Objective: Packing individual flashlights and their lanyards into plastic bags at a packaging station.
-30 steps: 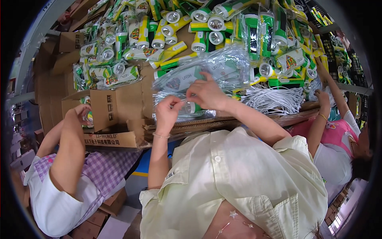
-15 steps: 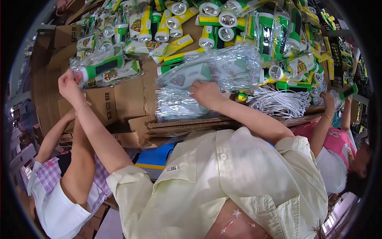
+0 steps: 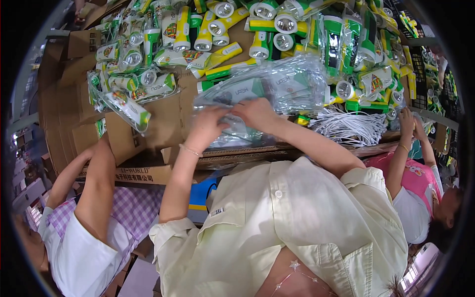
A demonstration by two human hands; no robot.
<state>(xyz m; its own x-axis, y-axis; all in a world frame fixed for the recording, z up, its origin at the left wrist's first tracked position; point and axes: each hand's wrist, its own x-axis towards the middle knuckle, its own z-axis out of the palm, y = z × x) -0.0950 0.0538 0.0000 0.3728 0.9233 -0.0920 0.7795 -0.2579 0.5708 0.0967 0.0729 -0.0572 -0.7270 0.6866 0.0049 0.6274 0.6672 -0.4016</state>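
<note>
A stack of clear plastic bags [image 3: 292, 84] with green-and-white printed inserts lies in front of me, its upper layers fanned out. My left hand [image 3: 209, 124] and my right hand [image 3: 258, 115] meet over the near left part of the stack. The fingers of both are bent in on the edge of the top plastic bag [image 3: 240, 132], fingertips almost touching; the exact grip is partly hidden. To the left, a bagged flashlight [image 3: 129, 110] lies slanted on other bagged flashlights. Loose yellow-and-green flashlights [image 3: 225, 55] lie just beyond the bags.
A bundle of white cables [image 3: 349, 126] sits right of the bags. Many flashlights [image 3: 284, 24] cover the far side. Open cardboard boxes [image 3: 123, 133] stand at left, with a co-worker's arm [image 3: 101, 173] reaching in. Another co-worker's hands [image 3: 413, 123] work at far right.
My left hand has let go of the bagged flashlight at left and come right to the bags. My right hand stays near the same spot. The left co-worker's arm has shifted, and a box flap moved.
</note>
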